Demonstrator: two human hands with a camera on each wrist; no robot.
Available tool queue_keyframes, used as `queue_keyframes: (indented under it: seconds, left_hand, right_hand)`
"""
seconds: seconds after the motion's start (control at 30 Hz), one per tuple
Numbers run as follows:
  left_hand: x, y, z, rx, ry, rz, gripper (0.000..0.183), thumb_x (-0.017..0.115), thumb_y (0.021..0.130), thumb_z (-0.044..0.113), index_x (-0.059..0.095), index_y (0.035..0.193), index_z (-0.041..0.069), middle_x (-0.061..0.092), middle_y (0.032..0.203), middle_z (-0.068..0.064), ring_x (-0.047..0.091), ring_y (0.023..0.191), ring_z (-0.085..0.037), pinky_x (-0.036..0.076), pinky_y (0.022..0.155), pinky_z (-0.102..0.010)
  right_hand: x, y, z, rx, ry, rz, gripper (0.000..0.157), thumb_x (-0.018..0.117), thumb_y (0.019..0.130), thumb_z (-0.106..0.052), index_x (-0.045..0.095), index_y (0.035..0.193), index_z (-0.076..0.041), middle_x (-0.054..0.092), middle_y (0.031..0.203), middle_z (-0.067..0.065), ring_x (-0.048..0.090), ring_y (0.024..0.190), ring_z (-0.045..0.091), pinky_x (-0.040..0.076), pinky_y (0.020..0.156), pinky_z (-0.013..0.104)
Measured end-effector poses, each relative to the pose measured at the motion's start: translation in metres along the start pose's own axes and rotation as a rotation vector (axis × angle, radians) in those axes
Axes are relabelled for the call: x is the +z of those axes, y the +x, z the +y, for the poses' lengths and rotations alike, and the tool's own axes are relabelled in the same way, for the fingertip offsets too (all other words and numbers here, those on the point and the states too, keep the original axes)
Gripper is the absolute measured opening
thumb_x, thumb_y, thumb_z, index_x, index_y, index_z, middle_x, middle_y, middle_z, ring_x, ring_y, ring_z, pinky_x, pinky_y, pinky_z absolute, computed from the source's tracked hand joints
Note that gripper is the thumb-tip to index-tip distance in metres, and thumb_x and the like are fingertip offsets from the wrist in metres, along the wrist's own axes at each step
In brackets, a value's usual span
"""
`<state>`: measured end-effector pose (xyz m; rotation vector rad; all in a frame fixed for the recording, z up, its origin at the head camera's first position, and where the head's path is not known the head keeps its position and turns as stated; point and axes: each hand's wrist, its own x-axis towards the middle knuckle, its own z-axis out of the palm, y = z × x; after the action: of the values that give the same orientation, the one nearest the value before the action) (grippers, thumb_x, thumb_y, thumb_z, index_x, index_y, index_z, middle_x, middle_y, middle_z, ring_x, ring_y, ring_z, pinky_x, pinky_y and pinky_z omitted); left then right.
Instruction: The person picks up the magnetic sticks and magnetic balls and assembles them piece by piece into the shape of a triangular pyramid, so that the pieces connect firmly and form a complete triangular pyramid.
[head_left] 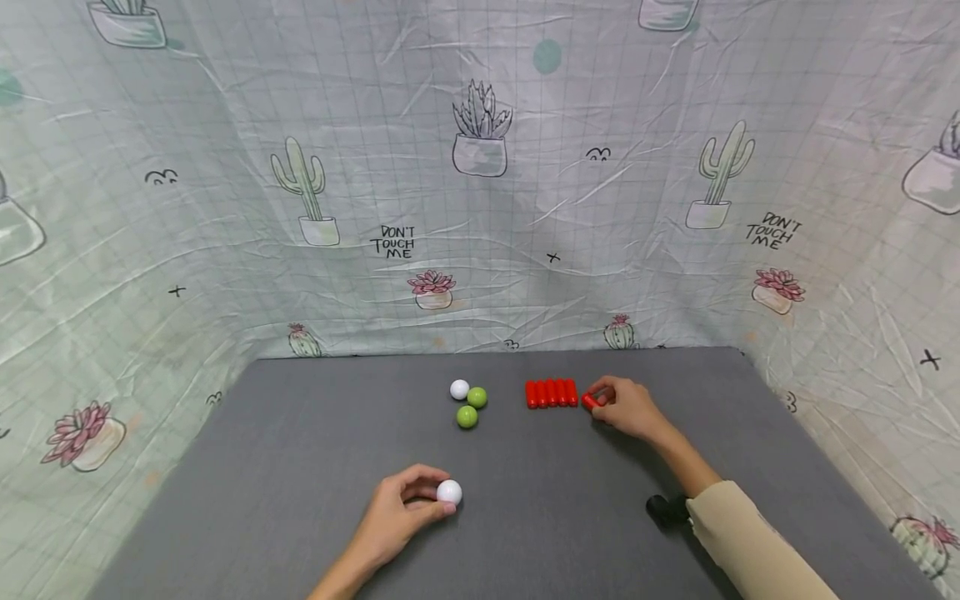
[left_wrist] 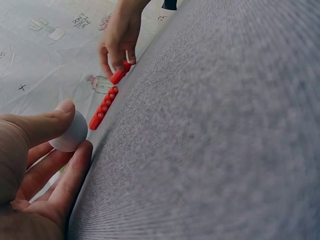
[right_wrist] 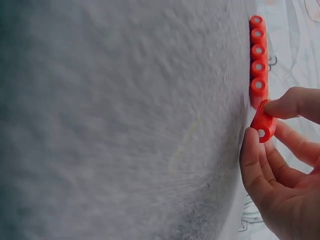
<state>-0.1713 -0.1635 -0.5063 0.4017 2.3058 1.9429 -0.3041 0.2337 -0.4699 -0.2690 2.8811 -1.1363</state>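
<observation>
My left hand (head_left: 401,510) pinches a smooth white ball (head_left: 449,492) between thumb and fingers, over the near middle of the table. In the left wrist view that ball (left_wrist: 70,133) sits at the thumb tip. Farther right, my right hand (head_left: 628,408) grips a red battery (head_left: 590,402) by thumb and fingertips, its pale round end showing in the right wrist view. This battery (right_wrist: 263,123) is tilted, at the right end of a row of red batteries (head_left: 551,393) lying side by side. Whether it touches the row, I cannot tell.
Another white ball (head_left: 460,389) and two green balls, one behind (head_left: 477,397) and one nearer (head_left: 467,417), stand grouped left of the row. A grey table (head_left: 315,450) lies before a patterned cloth backdrop (head_left: 337,108). A black object (head_left: 663,510) is by the right sleeve.
</observation>
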Motion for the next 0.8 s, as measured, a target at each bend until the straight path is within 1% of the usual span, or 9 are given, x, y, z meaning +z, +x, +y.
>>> queue_keyframes:
  seconds: [0.17,0.27,0.4,0.5,0.63,0.8]
  left_hand:
    - [0.002,0.002,0.001,-0.008,-0.001,-0.003,0.041,0.089,0.080,0.011,0.070,0.114,-0.002,0.075,0.105,-0.022,0.071,0.089,-0.007,0.060,0.080,-0.021]
    - [0.003,0.003,0.001,-0.014,-0.001,-0.005,0.041,0.089,0.079,0.012,0.070,0.114,-0.001,0.075,0.104,-0.021,0.071,0.089,-0.007,0.060,0.079,-0.021]
    - [0.004,0.005,0.000,-0.024,-0.005,-0.005,0.040,0.089,0.081,0.012,0.070,0.114,-0.001,0.076,0.104,-0.021,0.072,0.088,-0.008,0.060,0.079,-0.022]
    - [0.004,0.006,-0.001,-0.031,-0.005,-0.001,0.039,0.088,0.082,0.012,0.070,0.113,-0.001,0.076,0.103,-0.021,0.073,0.088,-0.009,0.060,0.078,-0.022]
    - [0.004,0.007,-0.002,-0.050,0.002,0.005,0.038,0.088,0.082,0.014,0.070,0.113,0.001,0.077,0.101,-0.017,0.074,0.086,-0.010,0.060,0.078,-0.022]
    - [0.004,0.008,-0.003,-0.038,0.007,0.007,0.037,0.088,0.083,0.015,0.070,0.113,0.002,0.078,0.100,-0.014,0.074,0.087,-0.010,0.061,0.078,-0.023]
  right_hand:
    - [0.002,-0.009,-0.009,-0.057,0.032,-0.006,0.030,0.071,0.085,-0.003,0.072,0.114,-0.001,0.071,0.090,0.010,0.061,0.071,0.016,0.054,0.057,0.031]
    - [0.004,-0.013,-0.015,-0.088,0.033,-0.019,0.028,0.071,0.085,-0.004,0.072,0.113,-0.001,0.071,0.090,0.009,0.061,0.075,0.016,0.053,0.060,0.029]
    - [0.007,-0.019,-0.022,-0.122,0.012,-0.046,0.027,0.072,0.086,-0.004,0.073,0.113,-0.004,0.070,0.092,0.007,0.062,0.080,0.015,0.053,0.069,0.028]
    - [0.009,-0.024,-0.027,-0.145,0.007,-0.071,0.026,0.073,0.085,-0.004,0.073,0.111,-0.006,0.069,0.092,0.005,0.061,0.081,0.014,0.052,0.071,0.027]
    - [0.012,-0.031,-0.032,-0.181,-0.008,-0.093,0.026,0.073,0.084,-0.003,0.072,0.109,-0.008,0.068,0.090,0.002,0.060,0.079,0.013,0.051,0.069,0.026]
    - [0.015,-0.040,-0.038,-0.218,-0.026,-0.123,0.026,0.071,0.084,-0.002,0.071,0.109,-0.009,0.068,0.090,0.000,0.060,0.081,0.012,0.051,0.072,0.025]
